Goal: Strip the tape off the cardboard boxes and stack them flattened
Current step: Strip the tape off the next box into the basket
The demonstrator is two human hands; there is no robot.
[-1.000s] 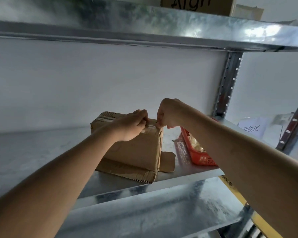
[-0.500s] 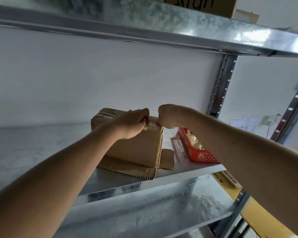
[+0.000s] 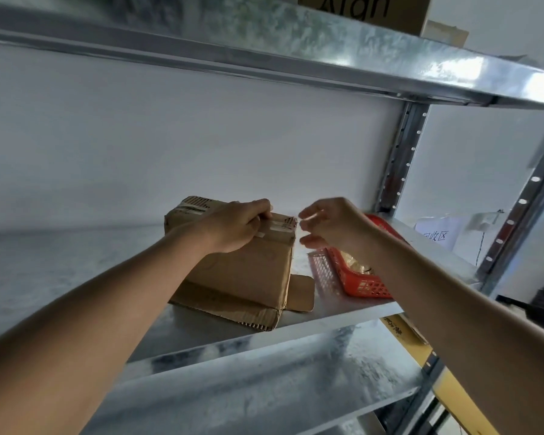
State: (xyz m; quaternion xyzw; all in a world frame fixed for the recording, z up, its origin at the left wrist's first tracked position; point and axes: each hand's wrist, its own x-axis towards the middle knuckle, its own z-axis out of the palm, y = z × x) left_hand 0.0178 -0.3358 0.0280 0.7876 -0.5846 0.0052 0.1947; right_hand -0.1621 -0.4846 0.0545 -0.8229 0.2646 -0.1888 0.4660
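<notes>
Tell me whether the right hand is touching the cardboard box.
Apart. The head view shows the right hand blurred, just off the cardboard box's top right corner, white wall visible between fingertips and corner.

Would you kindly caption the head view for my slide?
Left hand steadies the taped cardboard box on a metal shelf; right hand hovers beside it.

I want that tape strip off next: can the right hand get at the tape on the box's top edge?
Probably yes. The right hand hovers just off the brown cardboard box, nothing between it and the pale tape strip; the left hand covers only the strip's other end.
</notes>
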